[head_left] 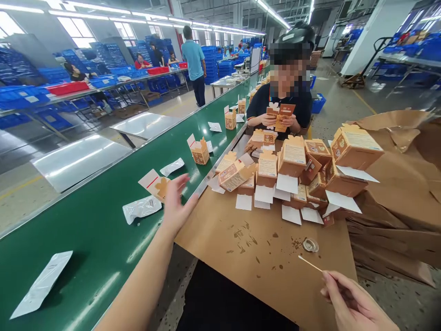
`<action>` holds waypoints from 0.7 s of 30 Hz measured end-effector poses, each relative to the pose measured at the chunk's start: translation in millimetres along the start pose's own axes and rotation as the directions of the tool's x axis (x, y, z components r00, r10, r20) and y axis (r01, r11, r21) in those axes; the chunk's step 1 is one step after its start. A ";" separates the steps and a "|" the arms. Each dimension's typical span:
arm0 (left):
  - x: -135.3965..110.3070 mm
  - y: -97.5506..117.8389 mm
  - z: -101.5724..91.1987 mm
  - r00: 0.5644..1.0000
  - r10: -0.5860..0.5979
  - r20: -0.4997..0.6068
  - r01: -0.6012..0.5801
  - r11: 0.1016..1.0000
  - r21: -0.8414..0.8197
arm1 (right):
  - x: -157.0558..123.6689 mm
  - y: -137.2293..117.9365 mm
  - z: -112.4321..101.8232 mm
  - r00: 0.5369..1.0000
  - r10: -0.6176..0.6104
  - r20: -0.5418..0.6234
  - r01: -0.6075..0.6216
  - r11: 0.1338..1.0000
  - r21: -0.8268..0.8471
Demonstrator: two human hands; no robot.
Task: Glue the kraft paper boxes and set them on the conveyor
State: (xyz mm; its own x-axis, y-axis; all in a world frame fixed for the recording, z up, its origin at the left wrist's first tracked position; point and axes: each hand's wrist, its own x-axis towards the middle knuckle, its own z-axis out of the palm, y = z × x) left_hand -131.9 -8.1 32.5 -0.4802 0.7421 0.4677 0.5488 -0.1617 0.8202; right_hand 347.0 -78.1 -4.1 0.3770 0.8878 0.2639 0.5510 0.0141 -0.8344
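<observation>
This is a factory packing hall: a green conveyor belt (96,220) runs through it, with heaps of small printed cartons (292,156) beside it and a seated worker (280,96) at the far side. Long desks (103,92) carry red trays (67,88), stacks of blue plastic crates (210,59) rise behind, and more workers sit in rows under strip lights (86,14) on a concrete floor (337,87), though the far end is too small to make out well

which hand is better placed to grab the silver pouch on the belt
The left hand, probably: it is open close to the pouch, while the right hand holds a thin stick over the cardboard.
</observation>
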 end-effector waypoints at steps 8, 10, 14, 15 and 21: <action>99.0 50.6 117.0 0.857 -0.091 0.507 -0.072 0.954 0.292 | 14.7 -7.8 7.3 0.988 -0.143 -0.051 0.148 0.980 0.132; 94.2 52.9 103.0 0.870 -0.070 0.488 -0.074 0.960 0.271 | 14.2 -0.4 1.7 0.990 -0.127 -0.066 0.135 0.981 0.139; 59.0 53.2 46.2 0.938 -0.135 0.318 0.159 0.986 -0.050 | 21.3 12.0 -7.3 0.981 -0.123 -0.147 0.134 0.988 0.072; 44.9 52.7 35.0 0.932 -0.205 0.299 0.260 0.952 -0.160 | 24.8 12.6 -7.8 0.977 -0.148 -0.151 0.157 0.986 0.054; -54.9 39.1 39.2 0.682 -0.522 0.512 0.709 0.642 -0.290 | 42.5 0.3 -2.5 0.927 -0.363 -0.096 0.364 0.931 -0.004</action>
State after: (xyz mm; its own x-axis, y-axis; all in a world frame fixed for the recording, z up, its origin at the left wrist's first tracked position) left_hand -57.2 -29.6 25.9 -0.2636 0.9237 -0.2780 -0.1866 0.2339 0.9542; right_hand 365.0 -41.5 8.1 0.2210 0.7737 0.5938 0.6534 0.3346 -0.6791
